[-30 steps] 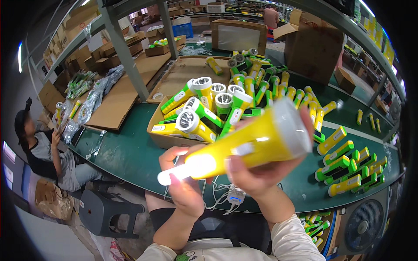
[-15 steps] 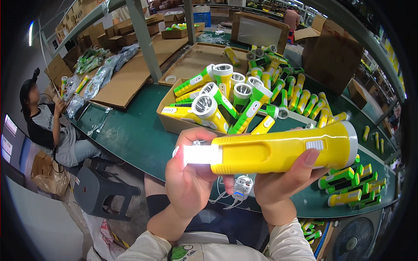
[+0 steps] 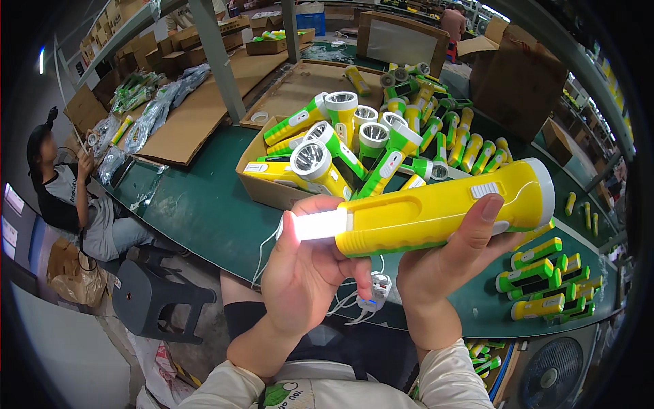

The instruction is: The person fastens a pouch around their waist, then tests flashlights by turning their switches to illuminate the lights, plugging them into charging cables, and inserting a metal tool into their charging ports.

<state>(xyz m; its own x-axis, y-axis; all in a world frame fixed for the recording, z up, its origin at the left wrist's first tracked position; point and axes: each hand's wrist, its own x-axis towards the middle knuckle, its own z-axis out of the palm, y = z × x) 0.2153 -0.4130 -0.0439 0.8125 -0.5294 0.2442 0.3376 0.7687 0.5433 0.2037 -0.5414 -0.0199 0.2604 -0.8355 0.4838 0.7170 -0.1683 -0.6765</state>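
Note:
A large yellow flashlight [image 3: 415, 215] with a white head lies nearly level across both hands, its head to the right. From its left end sticks out a brightly lit white section [image 3: 319, 225]. My left hand [image 3: 300, 273] pinches that glowing end, thumb against its tip. Around the body near the head, my right hand [image 3: 453, 262] is wrapped, its thumb just below the grey slide switch [image 3: 485, 190]. Beneath, a white plug adapter [image 3: 373, 290] with cables shows between my wrists. Behind the flashlight stands a cardboard box [image 3: 267, 189] filled with yellow and green flashlights.
More flashlights [image 3: 470, 150] are heaped on the green table [image 3: 204, 225] beyond the box. Another group [image 3: 545, 279] lies at the right. A grey stool [image 3: 160, 300] stands at the left, near a seated person [image 3: 75, 191]. A fan [image 3: 553, 371] is at lower right.
The flashlight has tilted, its head end rising and its body rolling a little, so a green strip shows underneath. Both hands keep their hold. The view has shifted slightly.

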